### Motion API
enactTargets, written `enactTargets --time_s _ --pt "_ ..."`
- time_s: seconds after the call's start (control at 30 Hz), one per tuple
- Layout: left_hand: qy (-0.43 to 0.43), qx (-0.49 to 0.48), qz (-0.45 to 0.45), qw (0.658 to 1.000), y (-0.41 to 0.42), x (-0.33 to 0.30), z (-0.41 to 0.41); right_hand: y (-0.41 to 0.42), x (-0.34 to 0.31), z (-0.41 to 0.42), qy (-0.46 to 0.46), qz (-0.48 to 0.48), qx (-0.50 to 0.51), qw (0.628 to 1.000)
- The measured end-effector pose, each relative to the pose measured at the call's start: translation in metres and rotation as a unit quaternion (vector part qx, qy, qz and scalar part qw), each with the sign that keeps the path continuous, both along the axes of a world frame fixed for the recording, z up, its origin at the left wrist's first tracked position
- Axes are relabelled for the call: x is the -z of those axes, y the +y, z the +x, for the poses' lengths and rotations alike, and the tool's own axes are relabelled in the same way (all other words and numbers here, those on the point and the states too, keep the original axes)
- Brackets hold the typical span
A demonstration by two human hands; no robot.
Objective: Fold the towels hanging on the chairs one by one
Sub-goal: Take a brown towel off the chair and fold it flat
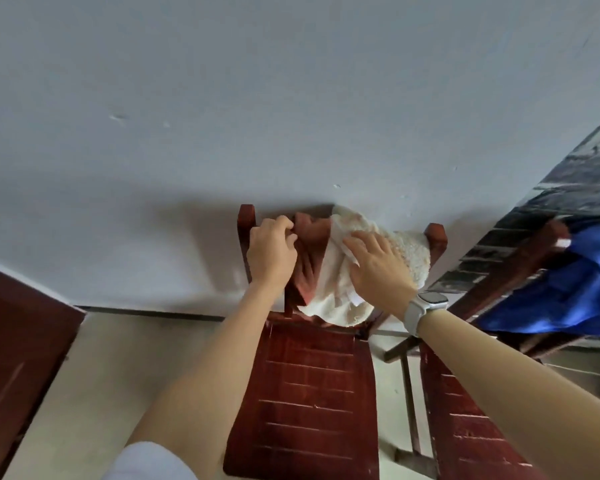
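A cream towel (347, 292) with a rust-red side hangs bunched over the top rail of a dark red wooden chair (305, 393) standing against a pale wall (222, 98). The left hand (271, 252) curls its fingers over the rail's left end, pinching the reddish fold; the fingertips are tucked out of sight. The right hand (378, 263), with a white watch (421, 308) on its wrist, lies on the fluffy cream part, fingers nearly straight. The chair's backrest is mostly hidden behind cloth and hands. To the right, a blue towel (565, 292) drapes over a second chair (513, 268), cut off by the frame edge. How the cream towel is folded underneath cannot be made out.
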State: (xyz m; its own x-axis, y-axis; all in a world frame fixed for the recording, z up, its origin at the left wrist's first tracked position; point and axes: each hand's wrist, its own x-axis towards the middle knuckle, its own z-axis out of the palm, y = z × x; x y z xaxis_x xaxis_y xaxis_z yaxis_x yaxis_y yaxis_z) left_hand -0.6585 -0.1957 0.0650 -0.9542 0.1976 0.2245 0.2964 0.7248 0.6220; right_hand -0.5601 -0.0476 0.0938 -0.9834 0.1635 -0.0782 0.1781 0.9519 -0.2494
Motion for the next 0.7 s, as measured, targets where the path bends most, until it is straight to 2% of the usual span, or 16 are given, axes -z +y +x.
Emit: enactTargets --time_s 0.1,0.23,0.37,0.47,0.53,0.6,0.63,0.7 --pt "0.003 -0.024 0.108 0.994 -0.018 -0.036 -0.018 -0.002 0.0 -0.005 -0.017 0.021 0.005 1.0" --pt "0.082 -0.03 0.263 0.961 -0.032 -0.1 -0.022 -0.005 -0.003 -0.011 -0.013 0.002 0.016 1.0" --pt "0.137 0.009 0.326 0.936 -0.035 -0.127 0.002 -0.001 -0.01 -0.014 -0.013 -0.03 -0.011 0.999" --pt "0.15 -0.052 0.4 0.902 -0.047 -0.136 0.012 0.001 -0.01 -0.012 -0.007 -0.037 -0.031 0.999" --pt "0.117 -0.126 0.484 0.858 -0.064 -0.142 0.01 0.002 -0.008 -0.01 -0.009 -0.036 -0.02 0.999" --pt "0.046 -0.156 0.559 0.813 -0.082 -0.146 0.012 0.002 -0.006 -0.011 -0.018 -0.027 -0.014 0.999" --pt "0.001 -0.149 0.572 0.806 -0.088 -0.146 0.016 0.001 -0.007 -0.011 -0.025 -0.026 -0.011 0.999" --pt "-0.098 -0.122 0.54 0.827 -0.091 -0.141 0.026 -0.004 -0.011 -0.014 -0.024 -0.036 0.0 0.999"
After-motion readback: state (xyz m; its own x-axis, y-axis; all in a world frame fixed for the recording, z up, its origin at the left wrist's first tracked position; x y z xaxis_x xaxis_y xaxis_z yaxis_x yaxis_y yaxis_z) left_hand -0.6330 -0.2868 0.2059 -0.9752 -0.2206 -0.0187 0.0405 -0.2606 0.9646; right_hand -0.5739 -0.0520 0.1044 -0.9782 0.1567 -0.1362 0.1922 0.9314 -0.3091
